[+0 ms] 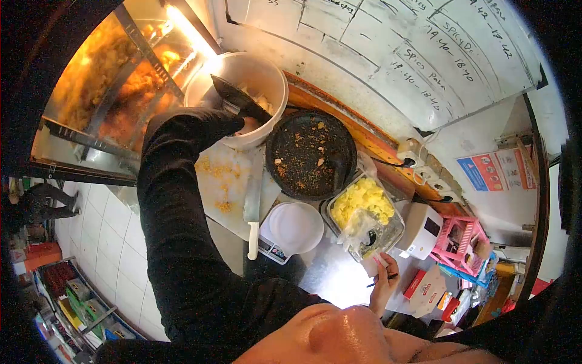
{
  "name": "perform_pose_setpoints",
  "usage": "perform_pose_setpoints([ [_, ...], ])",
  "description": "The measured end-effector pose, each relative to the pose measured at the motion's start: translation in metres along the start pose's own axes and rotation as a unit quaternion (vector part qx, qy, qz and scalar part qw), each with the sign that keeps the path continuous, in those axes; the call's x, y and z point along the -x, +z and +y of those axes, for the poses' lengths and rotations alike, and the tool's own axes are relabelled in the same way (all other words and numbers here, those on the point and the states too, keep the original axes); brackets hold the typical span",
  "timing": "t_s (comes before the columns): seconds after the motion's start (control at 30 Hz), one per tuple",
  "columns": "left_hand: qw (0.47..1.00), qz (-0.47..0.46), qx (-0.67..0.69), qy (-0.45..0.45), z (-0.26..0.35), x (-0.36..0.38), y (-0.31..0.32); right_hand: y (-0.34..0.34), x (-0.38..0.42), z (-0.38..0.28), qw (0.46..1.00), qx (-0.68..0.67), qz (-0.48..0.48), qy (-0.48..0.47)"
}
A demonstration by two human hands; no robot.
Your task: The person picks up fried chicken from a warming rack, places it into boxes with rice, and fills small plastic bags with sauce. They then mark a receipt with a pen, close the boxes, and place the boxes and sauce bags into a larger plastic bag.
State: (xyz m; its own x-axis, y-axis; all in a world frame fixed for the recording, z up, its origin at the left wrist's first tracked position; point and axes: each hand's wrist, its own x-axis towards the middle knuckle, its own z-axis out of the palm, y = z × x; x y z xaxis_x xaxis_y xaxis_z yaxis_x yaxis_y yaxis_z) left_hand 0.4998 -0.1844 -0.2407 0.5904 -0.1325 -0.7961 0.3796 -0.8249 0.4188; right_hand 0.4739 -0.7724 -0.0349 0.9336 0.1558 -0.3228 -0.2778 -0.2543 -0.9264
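Observation:
My left hand [245,124], in a black sleeve, reaches into a large white bucket [276,76] and grips a dark scoop [233,97] tilted over pale food pieces inside. My right hand [383,276] is low at the counter's near edge. It holds a thin black pen [382,280], just below a plastic-wrapped container of yellow chunks [364,203]. A round black pan [310,155] strewn with crumbs sits between the bucket and that container.
A white cutting board [221,182] with crumbs carries a white-handled knife [253,209]. A white bowl [296,227] rests on a scale. A lit case of fried food [121,79] is at left, a whiteboard [424,48] behind, a pink basket [461,236] at right. Another person [42,203] stands far left.

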Motion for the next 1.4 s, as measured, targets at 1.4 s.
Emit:
perform_pose_setpoints([
  [1.4,0.829,0.133,0.475,0.264,0.281,0.238,0.053,-0.094,0.058,0.027,0.994,0.021,-0.029,-0.100],
])
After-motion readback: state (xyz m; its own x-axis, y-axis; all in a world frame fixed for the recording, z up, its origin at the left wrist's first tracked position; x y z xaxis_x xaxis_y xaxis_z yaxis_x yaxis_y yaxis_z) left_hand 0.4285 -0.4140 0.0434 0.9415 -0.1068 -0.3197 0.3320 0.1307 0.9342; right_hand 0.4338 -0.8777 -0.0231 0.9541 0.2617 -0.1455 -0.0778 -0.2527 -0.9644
